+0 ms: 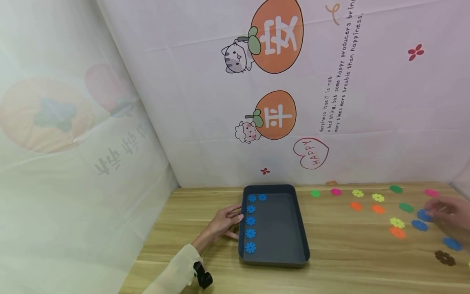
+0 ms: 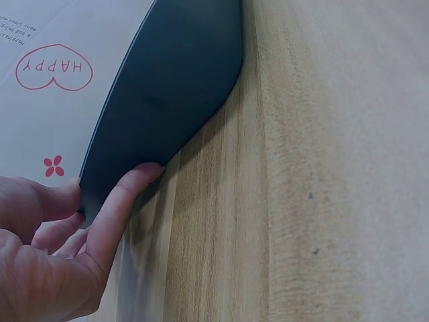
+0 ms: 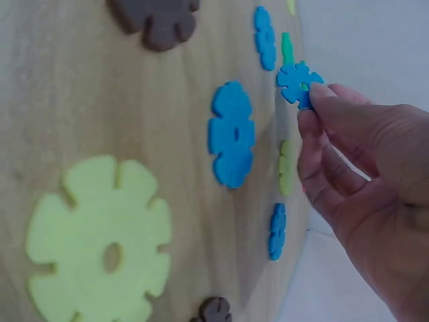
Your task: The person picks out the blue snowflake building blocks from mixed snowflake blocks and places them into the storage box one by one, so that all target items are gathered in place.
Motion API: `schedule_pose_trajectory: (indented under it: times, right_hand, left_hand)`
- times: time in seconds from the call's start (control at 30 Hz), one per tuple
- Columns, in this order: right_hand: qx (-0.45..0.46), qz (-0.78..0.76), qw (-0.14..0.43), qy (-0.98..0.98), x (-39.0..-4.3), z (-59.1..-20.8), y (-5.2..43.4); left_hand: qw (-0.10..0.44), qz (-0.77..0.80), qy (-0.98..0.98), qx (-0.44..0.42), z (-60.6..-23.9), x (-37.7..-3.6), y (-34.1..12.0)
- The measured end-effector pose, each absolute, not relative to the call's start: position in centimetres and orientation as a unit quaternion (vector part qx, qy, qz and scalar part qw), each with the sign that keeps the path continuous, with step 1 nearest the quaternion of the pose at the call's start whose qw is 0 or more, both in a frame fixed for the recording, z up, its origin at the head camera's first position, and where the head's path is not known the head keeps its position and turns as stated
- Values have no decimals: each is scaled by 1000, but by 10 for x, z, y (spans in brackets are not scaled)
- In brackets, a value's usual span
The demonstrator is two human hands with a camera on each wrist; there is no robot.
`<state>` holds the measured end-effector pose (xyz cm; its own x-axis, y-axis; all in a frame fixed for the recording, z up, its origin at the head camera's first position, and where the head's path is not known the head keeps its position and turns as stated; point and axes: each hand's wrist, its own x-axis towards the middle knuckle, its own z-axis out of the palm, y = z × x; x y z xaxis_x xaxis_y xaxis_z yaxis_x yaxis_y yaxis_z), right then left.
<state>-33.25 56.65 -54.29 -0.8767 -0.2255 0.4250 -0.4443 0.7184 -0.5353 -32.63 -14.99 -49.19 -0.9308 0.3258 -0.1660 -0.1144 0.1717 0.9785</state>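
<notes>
A dark grey tray lies on the wooden table, with several blue interlocking discs along its left side and top left corner. My left hand touches the outside of the tray's left wall; in the left wrist view, its fingers rest against that wall. At the far right, my right hand pinches a blue interlocking disc between thumb and fingers, just off the table. Other blue discs lie loose close to this hand, along with a yellow disc.
Loose discs spread over the table's right part: orange, green, pink, yellow and brown. A printed white cloth stands behind the table, and another cloth hangs on the left.
</notes>
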Motion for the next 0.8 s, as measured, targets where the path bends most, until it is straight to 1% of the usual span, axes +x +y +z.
schedule_pose_trajectory:
  times: [0.13,0.33,0.47,0.53,0.6,0.67,0.73,0.8]
  right_hand:
    - [164,343,146,-913,-334,-535,566]
    - [97,368,61,-923,-325,-508,550]
    - [81,392,30,-916,-322,-492,527]
    - [90,408,25,-908,-322,-486,514]
    - [93,434,33,-896,-321,-482,501]
    - [112,455,46,-882,-320,-480,490]
    - [139,469,47,-871,-320,-477,479]
    - [148,463,30,-873,-321,-473,469]
  left_hand:
    - [170,639,747,69,-492,-326,-149]
    - [171,640,746,73,-492,-326,-150]
    - [172,641,744,74,-492,-326,-151]
    - [173,643,743,72,-492,-326,-151]
    - [174,644,742,70,-492,-326,-151]
    - [175,644,742,69,-492,-326,-151]
    - [175,643,742,69,-492,-325,-151]
    - [176,643,742,71,-492,-325,-150]
